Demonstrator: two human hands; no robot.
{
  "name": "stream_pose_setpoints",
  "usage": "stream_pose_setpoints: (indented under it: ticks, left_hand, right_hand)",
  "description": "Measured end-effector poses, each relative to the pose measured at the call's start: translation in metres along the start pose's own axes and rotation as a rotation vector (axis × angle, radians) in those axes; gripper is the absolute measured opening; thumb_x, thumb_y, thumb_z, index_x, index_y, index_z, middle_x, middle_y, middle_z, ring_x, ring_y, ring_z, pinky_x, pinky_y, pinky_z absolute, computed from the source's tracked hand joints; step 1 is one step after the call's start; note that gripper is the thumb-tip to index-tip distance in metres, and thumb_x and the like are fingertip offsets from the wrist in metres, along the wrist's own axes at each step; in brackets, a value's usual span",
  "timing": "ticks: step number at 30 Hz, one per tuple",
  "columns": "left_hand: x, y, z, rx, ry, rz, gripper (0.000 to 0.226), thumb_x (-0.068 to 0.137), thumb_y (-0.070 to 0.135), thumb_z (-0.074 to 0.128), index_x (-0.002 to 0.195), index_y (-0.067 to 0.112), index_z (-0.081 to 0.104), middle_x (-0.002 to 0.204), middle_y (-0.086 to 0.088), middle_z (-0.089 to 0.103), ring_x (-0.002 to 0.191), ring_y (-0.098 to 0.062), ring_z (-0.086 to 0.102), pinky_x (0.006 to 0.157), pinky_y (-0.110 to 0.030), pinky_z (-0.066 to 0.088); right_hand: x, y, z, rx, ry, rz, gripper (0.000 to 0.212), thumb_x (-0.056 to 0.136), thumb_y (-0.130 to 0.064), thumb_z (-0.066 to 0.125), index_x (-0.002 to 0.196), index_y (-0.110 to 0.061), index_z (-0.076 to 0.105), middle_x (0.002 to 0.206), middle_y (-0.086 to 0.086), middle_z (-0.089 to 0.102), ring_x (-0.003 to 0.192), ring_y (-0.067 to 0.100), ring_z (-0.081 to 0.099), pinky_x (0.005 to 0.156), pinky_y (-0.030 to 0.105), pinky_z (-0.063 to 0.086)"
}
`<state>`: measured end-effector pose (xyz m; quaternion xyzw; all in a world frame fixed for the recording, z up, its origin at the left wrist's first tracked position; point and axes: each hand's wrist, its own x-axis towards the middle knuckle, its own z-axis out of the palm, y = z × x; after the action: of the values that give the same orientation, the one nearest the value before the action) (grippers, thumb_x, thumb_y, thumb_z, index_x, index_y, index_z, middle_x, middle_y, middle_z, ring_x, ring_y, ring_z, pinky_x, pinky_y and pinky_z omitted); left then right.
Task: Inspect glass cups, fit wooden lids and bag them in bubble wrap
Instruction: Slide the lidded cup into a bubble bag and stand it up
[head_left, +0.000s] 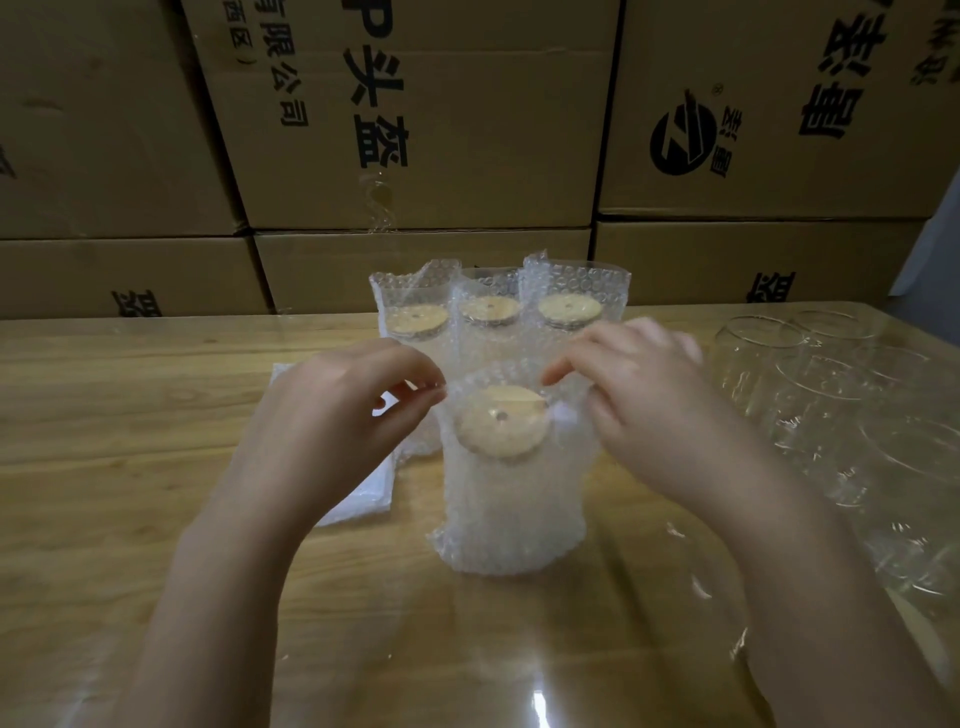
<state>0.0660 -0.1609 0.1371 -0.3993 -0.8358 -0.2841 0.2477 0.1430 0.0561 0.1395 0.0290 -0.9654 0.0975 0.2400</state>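
Standing upright on the wooden table (130, 415), a bubble-wrap bag (519, 545) encloses a glass cup (506, 488) that shows only as a dim shape through the wrap. A round wooden lid (503, 421) with a small hole in it sits on the cup, visible just below the bag's open mouth.

The left hand (332, 410) is at the bag's upper left edge, thumb and forefinger pinching the wrap and the other fingers curled beneath. The right hand (660, 405) is at the bag's upper right edge, its fingers bent and bunched on the wrap. It is blurred, but the thumb and fingertips look to be nipping the edge.

Directly behind this bag, three more bagged cups (491, 312) stand in a row, each with its lid on. To the bag's left, touching its base, lies a flat white stack of spare bags (363, 493). To its right, well apart, bare glass cups (831, 395) stand clustered without lids. Beyond the row, printed cardboard cartons (467, 130) are stacked as a wall.
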Motion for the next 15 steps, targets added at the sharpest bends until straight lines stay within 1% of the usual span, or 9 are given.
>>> stream_pose_setpoints:
  ticks: [2,3,5,7,9,11,12,13,15]
  left_hand:
    - [0.0,-0.001,-0.001,0.012,0.008,-0.007,0.004,0.085,0.017,0.069,0.086,0.021,0.071,0.08,0.016,0.065,0.072,0.002,0.059,0.06,-0.035,0.056]
    - [0.0,-0.001,-0.001,0.018,0.008,-0.009,0.005,0.085,0.016,0.069,0.086,0.02,0.071,0.081,0.016,0.066,0.072,0.0,0.06,0.06,-0.036,0.056]
    - [0.0,-0.002,-0.001,0.036,0.013,-0.024,0.005,0.085,0.017,0.069,0.086,0.021,0.071,0.08,0.016,0.066,0.071,-0.004,0.061,0.059,-0.038,0.056]
    - [0.0,-0.002,-0.002,0.057,0.03,-0.046,0.004,0.085,0.021,0.068,0.085,0.024,0.07,0.08,0.018,0.066,0.071,-0.004,0.062,0.057,-0.038,0.055]
    - [-0.001,-0.003,-0.003,0.058,0.035,-0.072,0.003,0.085,0.026,0.067,0.083,0.027,0.069,0.078,0.022,0.063,0.071,0.003,0.059,0.057,-0.033,0.054]
    - [-0.002,-0.003,-0.005,0.077,0.031,-0.086,0.002,0.084,0.029,0.068,0.082,0.029,0.068,0.076,0.024,0.061,0.07,0.011,0.055,0.054,-0.027,0.05]
    - [-0.002,-0.004,-0.006,0.094,0.033,-0.084,0.003,0.083,0.028,0.069,0.081,0.028,0.069,0.075,0.023,0.061,0.068,0.011,0.053,0.053,-0.025,0.048]
    - [-0.002,-0.005,-0.006,0.106,0.038,-0.08,0.003,0.083,0.026,0.071,0.08,0.027,0.07,0.075,0.021,0.062,0.066,0.008,0.054,0.052,-0.025,0.048]
    - [-0.002,-0.005,-0.007,0.126,0.058,-0.061,0.004,0.082,0.022,0.073,0.08,0.024,0.071,0.075,0.016,0.065,0.062,-0.005,0.058,0.05,-0.032,0.051]
  right_hand:
    - [-0.001,0.008,-0.006,-0.069,-0.008,0.037,0.035,0.086,-0.004,0.047,0.097,-0.033,0.064,0.13,-0.011,0.047,0.125,0.014,0.029,0.098,0.031,0.015]
    - [-0.002,0.01,-0.009,-0.066,-0.015,0.052,0.033,0.085,-0.004,0.049,0.09,-0.033,0.062,0.134,-0.01,0.044,0.128,0.015,0.027,0.101,0.033,0.015]
    - [-0.005,0.013,-0.014,0.015,-0.016,0.064,0.024,0.087,-0.013,0.049,0.08,-0.035,0.056,0.133,-0.013,0.042,0.129,0.008,0.024,0.102,0.032,0.014]
    - [-0.008,0.014,-0.019,0.095,-0.037,0.074,0.013,0.087,-0.029,0.048,0.079,-0.038,0.055,0.13,-0.019,0.042,0.127,0.0,0.025,0.099,0.028,0.013]
    - [-0.01,0.016,-0.022,0.112,-0.07,0.085,0.01,0.083,-0.042,0.046,0.08,-0.039,0.055,0.129,-0.023,0.042,0.127,-0.002,0.026,0.098,0.027,0.012]
    - [-0.009,0.017,-0.023,0.099,-0.059,0.099,0.009,0.086,-0.041,0.048,0.081,-0.039,0.055,0.126,-0.022,0.044,0.128,0.002,0.03,0.1,0.03,0.016]
    - [-0.008,0.018,-0.023,0.093,-0.036,0.104,0.009,0.088,-0.038,0.05,0.082,-0.038,0.056,0.125,-0.021,0.045,0.127,0.005,0.033,0.102,0.033,0.019]
    - [-0.007,0.018,-0.023,0.091,-0.009,0.106,0.009,0.091,-0.034,0.053,0.083,-0.036,0.057,0.123,-0.019,0.047,0.125,0.007,0.035,0.103,0.036,0.022]
    - [-0.006,0.018,-0.02,0.08,0.048,0.097,0.008,0.092,-0.028,0.057,0.086,-0.032,0.059,0.124,-0.014,0.05,0.122,0.01,0.04,0.102,0.038,0.026]
